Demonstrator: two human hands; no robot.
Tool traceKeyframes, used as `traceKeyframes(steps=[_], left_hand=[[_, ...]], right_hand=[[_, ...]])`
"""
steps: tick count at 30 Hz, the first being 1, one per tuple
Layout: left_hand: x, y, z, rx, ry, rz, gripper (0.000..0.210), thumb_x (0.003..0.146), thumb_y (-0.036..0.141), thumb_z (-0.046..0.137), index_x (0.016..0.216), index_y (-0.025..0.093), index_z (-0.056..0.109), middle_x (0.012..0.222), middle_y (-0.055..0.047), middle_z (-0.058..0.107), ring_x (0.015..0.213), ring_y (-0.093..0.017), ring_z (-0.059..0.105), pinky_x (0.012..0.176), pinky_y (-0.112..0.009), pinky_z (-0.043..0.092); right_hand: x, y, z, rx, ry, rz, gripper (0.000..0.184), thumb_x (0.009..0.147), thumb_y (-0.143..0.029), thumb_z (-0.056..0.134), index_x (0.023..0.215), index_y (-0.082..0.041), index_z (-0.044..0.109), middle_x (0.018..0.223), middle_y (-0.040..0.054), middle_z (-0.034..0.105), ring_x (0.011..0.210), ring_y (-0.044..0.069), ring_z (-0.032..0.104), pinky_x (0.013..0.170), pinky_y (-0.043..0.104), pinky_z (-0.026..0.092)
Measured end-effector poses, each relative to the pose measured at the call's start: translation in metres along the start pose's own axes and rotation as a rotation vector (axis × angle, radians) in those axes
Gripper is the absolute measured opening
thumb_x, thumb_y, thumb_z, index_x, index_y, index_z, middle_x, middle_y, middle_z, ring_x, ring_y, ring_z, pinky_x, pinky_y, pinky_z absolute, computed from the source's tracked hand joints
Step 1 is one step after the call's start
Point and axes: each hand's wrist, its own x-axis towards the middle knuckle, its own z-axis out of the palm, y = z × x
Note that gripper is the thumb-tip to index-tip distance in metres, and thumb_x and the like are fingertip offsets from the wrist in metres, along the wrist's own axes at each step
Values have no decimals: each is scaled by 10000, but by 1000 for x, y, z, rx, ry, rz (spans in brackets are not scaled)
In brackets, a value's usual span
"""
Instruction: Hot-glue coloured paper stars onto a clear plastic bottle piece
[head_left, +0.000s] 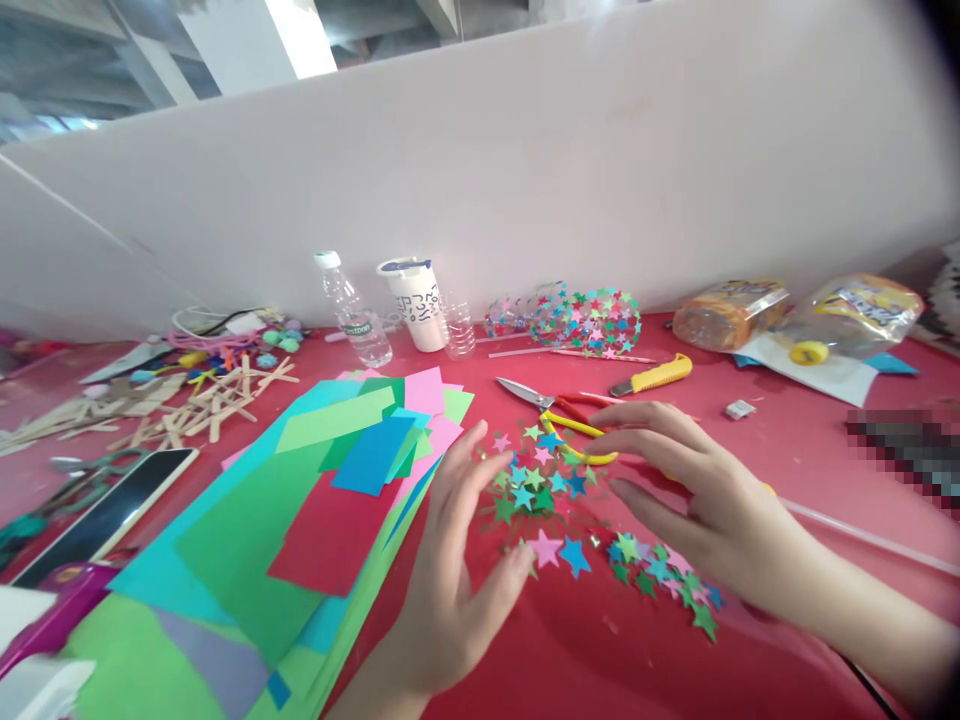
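Observation:
My left hand (448,585) is open, its fingers curved and apart, at the left side of a cluster of small paper stars (541,497) in blue, green and pink. From the right my right hand (701,490) reaches over, also open, with its fingers spread. Neither hand holds anything. Whether the clustered stars sit on a clear piece I cannot tell. A pink star (546,548) lies by my left thumb. Below my right hand is a second strip of stars (664,572). Scissors (525,392) with yellow and red handles lie beyond the cluster, partly behind my right fingers.
Coloured paper sheets (247,545) are piled at left, near a phone (112,510) and wooden sticks (214,405). Along the wall stand a water bottle (360,325), a white cup (416,305) and a star-covered clear bottle (589,320). A yellow box cutter (660,375) lies right.

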Motion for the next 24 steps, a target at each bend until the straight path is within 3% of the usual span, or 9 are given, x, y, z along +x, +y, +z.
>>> traceKeyframes(steps=[5, 9, 13, 18, 21, 24], left_hand=[[-1, 8, -1, 116, -76, 109, 640, 822, 205, 593, 1408, 256, 342, 1566, -101, 187, 1448, -308, 148, 1143, -541, 256], [-1, 7, 0, 127, -57, 125, 611, 845, 182, 561, 1410, 230, 333, 1567, -108, 178, 1450, -297, 137, 1156, -517, 236], [1, 4, 2, 120, 37, 68, 517, 873, 188, 534, 1366, 243, 388, 1531, -90, 248, 1429, -269, 198, 1152, -464, 256], [3, -4, 3, -43, 234, -118, 373, 943, 292, 453, 1316, 277, 436, 1404, -73, 404, 1330, -252, 351, 1091, -437, 311], [4, -8, 4, -173, 237, -214, 371, 949, 362, 445, 1310, 275, 443, 1346, -74, 470, 1260, -249, 428, 1045, -417, 348], [7, -10, 6, -241, 242, -208, 388, 945, 365, 465, 1320, 273, 434, 1364, -67, 465, 1281, -232, 413, 1062, -385, 332]], right_hand=[[-3, -13, -7, -13, -165, -101, 388, 872, -189, 554, 1251, -252, 501, 1395, 116, 390, 1315, 269, 363, 979, 440, 466], [-4, -22, -10, 19, -244, -180, 297, 861, -179, 565, 1149, -250, 555, 1392, 109, 407, 1325, 265, 344, 992, 421, 451], [-2, -11, -3, 77, -142, -78, 292, 881, -120, 501, 1145, -237, 545, 1355, 110, 450, 1291, 237, 411, 988, 401, 452], [-1, 4, 7, 151, -50, 122, 227, 962, -253, 456, 1180, -248, 519, 1253, 72, 570, 1181, 193, 537, 952, 355, 469], [1, 5, 2, 124, -17, 173, 221, 948, -292, 488, 1161, -250, 529, 1157, 44, 620, 1083, 189, 585, 891, 338, 480], [2, 5, -11, 80, 34, 208, 122, 910, -272, 532, 1020, -234, 569, 991, 24, 636, 915, 178, 609, 787, 314, 486]])
